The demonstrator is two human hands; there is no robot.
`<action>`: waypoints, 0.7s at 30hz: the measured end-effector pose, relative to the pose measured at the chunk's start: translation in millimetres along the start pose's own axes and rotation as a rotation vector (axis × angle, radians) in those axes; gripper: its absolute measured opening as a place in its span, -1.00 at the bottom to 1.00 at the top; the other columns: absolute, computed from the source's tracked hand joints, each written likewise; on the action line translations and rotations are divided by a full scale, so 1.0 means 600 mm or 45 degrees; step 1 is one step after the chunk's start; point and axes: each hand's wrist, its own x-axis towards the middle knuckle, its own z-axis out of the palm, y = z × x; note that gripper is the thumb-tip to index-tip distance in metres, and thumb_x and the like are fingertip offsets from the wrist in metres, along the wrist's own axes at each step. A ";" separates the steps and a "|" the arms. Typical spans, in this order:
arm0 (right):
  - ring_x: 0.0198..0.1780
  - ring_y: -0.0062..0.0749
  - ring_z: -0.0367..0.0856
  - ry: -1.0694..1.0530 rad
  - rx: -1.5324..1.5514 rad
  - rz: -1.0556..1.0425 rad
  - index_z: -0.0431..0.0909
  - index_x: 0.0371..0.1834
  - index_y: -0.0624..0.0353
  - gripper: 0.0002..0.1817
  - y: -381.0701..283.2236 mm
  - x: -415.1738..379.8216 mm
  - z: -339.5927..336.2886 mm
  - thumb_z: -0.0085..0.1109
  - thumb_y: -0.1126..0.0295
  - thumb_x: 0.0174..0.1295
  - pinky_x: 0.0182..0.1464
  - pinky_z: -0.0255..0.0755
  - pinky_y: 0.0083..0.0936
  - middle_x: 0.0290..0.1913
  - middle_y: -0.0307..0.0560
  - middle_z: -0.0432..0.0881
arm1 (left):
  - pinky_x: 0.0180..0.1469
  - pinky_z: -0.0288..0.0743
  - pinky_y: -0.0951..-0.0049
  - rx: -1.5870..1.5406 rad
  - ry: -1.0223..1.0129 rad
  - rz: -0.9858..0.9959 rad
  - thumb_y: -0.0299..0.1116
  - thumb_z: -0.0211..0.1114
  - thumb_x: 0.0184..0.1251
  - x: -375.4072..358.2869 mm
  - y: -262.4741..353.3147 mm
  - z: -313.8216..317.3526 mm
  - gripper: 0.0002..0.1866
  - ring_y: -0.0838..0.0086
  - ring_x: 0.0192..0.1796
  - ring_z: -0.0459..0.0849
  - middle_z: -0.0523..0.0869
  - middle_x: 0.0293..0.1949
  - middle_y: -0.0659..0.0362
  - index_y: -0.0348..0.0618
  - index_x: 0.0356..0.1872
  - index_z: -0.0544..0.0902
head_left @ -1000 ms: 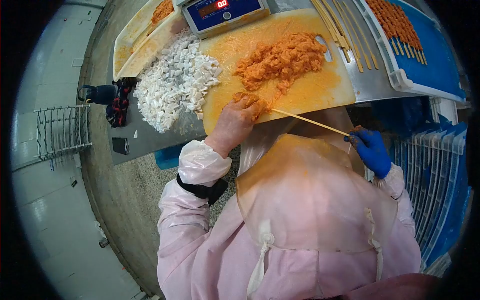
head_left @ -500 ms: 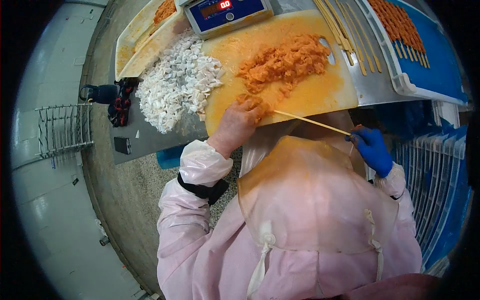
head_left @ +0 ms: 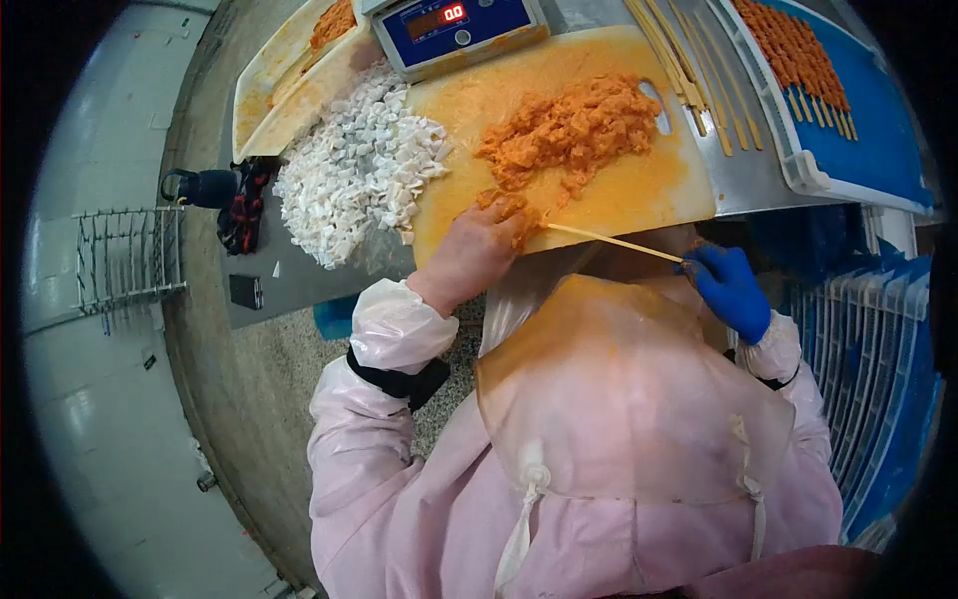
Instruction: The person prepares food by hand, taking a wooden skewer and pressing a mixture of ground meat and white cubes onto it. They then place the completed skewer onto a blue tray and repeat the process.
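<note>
While the left hand (head_left: pixel 479 245) cupped a gob of orange meat (head_left: pixel 517 213) on a stick (head_left: pixel 614 241), the blue-gloved right hand (head_left: pixel 731 290) had the other end pinched.

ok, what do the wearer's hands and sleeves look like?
Left hand: ungloved, fingers coated in orange paste. Right hand: blue glove, smeared near the tips. Pale pink sleeves end in shiny whitish cuffs; a wide black band circles the left forearm, and a thin dark band shows by the right cuff.
</note>
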 end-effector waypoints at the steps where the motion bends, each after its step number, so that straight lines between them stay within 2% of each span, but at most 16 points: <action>1: -0.55 -0.28 0.53 0.016 0.032 -0.048 0.63 -0.31 0.31 -0.82 0.003 -0.006 -0.002 0.14 0.40 0.23 -0.46 0.34 -0.41 -0.54 0.13 0.55 | 0.02 0.50 0.16 -0.011 0.000 0.023 -0.46 0.35 0.01 0.004 0.007 -0.011 -0.60 0.08 -0.05 0.62 0.66 -0.12 -0.02 -0.19 -0.03 0.62; 3: -0.56 -0.28 0.53 0.025 0.066 -0.089 0.63 -0.31 0.32 -0.82 0.001 -0.012 -0.005 0.14 0.40 0.23 -0.46 0.34 -0.41 -0.54 0.14 0.55 | 0.01 0.50 0.15 -0.028 -0.003 0.042 -0.47 0.34 0.01 0.002 0.014 -0.013 -0.61 0.06 -0.06 0.62 0.66 -0.14 -0.03 -0.20 -0.04 0.62; 5: -0.57 -0.28 0.52 -0.047 0.001 -0.051 0.63 -0.30 0.32 -0.81 -0.008 -0.014 -0.015 0.14 0.39 0.23 -0.47 0.34 -0.40 -0.55 0.13 0.54 | 0.00 0.51 0.16 0.058 -0.147 -0.033 -0.48 0.33 0.01 -0.001 0.011 -0.005 -0.63 0.08 -0.06 0.61 0.64 -0.17 -0.03 -0.21 -0.06 0.62; 9: -0.58 -0.26 0.53 -0.048 0.034 -0.068 0.63 -0.29 0.31 -0.81 -0.014 -0.001 -0.002 0.14 0.39 0.22 -0.48 0.35 -0.39 -0.55 0.13 0.55 | -0.03 0.51 0.18 0.054 -0.076 0.016 -0.46 0.34 0.03 -0.001 0.008 0.009 -0.66 0.10 -0.08 0.61 0.63 -0.19 -0.01 -0.20 -0.09 0.62; 12: -0.52 -0.20 0.57 -0.049 0.091 -0.062 0.63 -0.27 0.31 -0.81 -0.021 0.025 0.027 0.14 0.39 0.22 -0.46 0.36 -0.38 -0.50 0.15 0.59 | -0.07 0.52 0.20 0.081 -0.034 0.015 -0.43 0.35 0.06 0.001 0.010 0.002 -0.69 0.13 -0.10 0.62 0.64 -0.20 0.00 -0.19 -0.12 0.62; 15: -0.47 -0.20 0.59 -0.019 0.025 -0.189 0.63 -0.23 0.31 -0.80 -0.025 0.041 0.046 0.13 0.39 0.23 -0.41 0.40 -0.40 -0.44 0.14 0.61 | -0.09 0.52 0.21 0.081 -0.038 0.008 -0.42 0.34 0.08 0.002 0.012 0.000 -0.70 0.13 -0.13 0.62 0.64 -0.21 0.02 -0.19 -0.12 0.62; 17: -0.42 -0.23 0.60 0.161 -0.057 -0.400 0.62 -0.15 0.29 -0.79 -0.022 0.040 0.050 0.11 0.40 0.25 -0.36 0.44 -0.44 -0.39 0.12 0.61 | -0.10 0.51 0.21 0.079 -0.060 -0.036 -0.41 0.35 0.09 -0.004 0.003 0.009 -0.71 0.13 -0.13 0.61 0.63 -0.19 0.02 -0.19 -0.12 0.62; 18: -0.42 -0.23 0.60 0.161 -0.059 -0.400 0.62 -0.15 0.29 -0.79 -0.022 0.032 0.041 0.11 0.40 0.25 -0.36 0.44 -0.44 -0.39 0.12 0.61 | -0.10 0.51 0.21 0.078 -0.058 -0.036 -0.41 0.35 0.09 -0.005 0.003 0.009 -0.71 0.13 -0.13 0.61 0.63 -0.19 0.02 -0.19 -0.12 0.62; 20: -0.43 -0.28 0.61 0.033 0.094 -0.009 0.62 -0.10 0.28 -0.78 -0.030 0.006 0.008 0.09 0.43 0.27 -0.33 0.47 -0.47 -0.38 0.09 0.61 | -0.11 0.51 0.21 0.057 -0.009 -0.015 -0.42 0.34 0.08 -0.002 0.005 0.010 -0.72 0.13 -0.14 0.62 0.63 -0.21 0.02 -0.19 -0.14 0.63; 21: -0.43 -0.28 0.61 0.034 0.090 -0.003 0.62 -0.10 0.28 -0.78 -0.039 -0.002 0.001 0.09 0.43 0.27 -0.33 0.47 -0.47 -0.38 0.09 0.61 | -0.11 0.51 0.21 0.050 -0.008 -0.012 -0.42 0.34 0.08 -0.001 0.010 0.011 -0.72 0.13 -0.14 0.62 0.63 -0.21 0.02 -0.19 -0.14 0.63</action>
